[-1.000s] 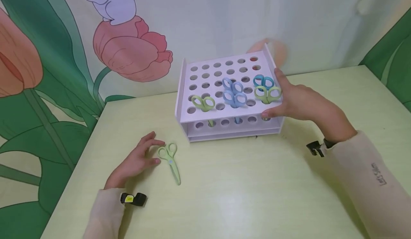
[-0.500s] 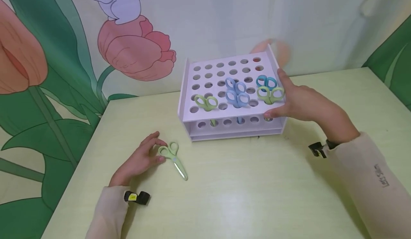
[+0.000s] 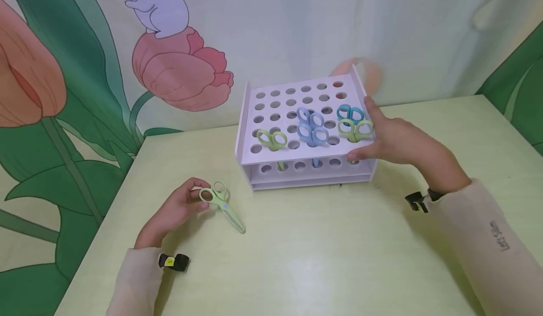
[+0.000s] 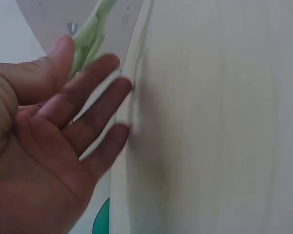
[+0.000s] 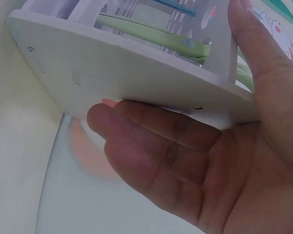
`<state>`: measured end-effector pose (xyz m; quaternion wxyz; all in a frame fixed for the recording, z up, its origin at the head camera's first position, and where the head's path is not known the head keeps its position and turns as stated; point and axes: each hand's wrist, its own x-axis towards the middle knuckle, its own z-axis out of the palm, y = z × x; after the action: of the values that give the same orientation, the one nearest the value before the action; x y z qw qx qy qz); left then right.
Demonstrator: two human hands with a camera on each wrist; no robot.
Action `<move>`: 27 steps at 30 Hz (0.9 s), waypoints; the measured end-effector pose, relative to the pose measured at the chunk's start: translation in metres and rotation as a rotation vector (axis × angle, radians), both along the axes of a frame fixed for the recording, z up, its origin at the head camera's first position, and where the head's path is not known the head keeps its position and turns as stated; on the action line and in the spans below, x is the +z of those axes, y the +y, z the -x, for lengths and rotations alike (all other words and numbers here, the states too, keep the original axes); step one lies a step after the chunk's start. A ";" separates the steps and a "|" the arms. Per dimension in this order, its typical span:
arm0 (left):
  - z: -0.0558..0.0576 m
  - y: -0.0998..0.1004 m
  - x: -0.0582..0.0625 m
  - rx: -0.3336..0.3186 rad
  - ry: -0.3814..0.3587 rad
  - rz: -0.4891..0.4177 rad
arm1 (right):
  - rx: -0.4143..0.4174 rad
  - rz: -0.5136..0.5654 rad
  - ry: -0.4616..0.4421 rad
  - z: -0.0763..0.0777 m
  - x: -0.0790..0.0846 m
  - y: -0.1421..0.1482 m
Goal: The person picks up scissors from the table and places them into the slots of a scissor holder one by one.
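Note:
Light green scissors (image 3: 231, 216) are pinched at one handle ring between the thumb and fingers of my left hand (image 3: 176, 207), blades slanting down toward the right. Part of these scissors (image 4: 88, 44) shows beyond the thumb in the left wrist view. A white rack (image 3: 297, 155) with rows of round holes stands at the back. My right hand (image 3: 403, 139) holds its right side, thumb at the front edge and fingers along the side panel (image 5: 136, 80). Handles up in the rack are green scissors (image 3: 273, 142), two light blue scissors (image 3: 312, 138), teal scissors (image 3: 350, 111) and more green scissors (image 3: 354, 129).
The pale wooden table (image 3: 297, 259) extends in front of the rack. Behind it hangs a cloth backdrop (image 3: 288, 28) printed with tulips and a white animal figure. A black strap device (image 3: 176, 261) is on the left wrist, another (image 3: 416, 202) on the right.
My left hand has taken hold of the green scissors, which lay on the table, and swung their blades to the right. The handle end looks lifted. My right hand stays at the rack.

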<state>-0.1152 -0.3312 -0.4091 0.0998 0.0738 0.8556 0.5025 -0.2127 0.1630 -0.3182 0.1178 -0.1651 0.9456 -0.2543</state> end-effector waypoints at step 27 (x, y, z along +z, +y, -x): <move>0.026 0.033 0.051 0.093 0.322 -0.351 | 0.013 0.001 0.019 -0.001 0.000 0.001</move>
<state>-0.1409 -0.2979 -0.3585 -0.0754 0.1295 0.7626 0.6293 -0.2113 0.1638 -0.3178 0.1103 -0.1737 0.9455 -0.2523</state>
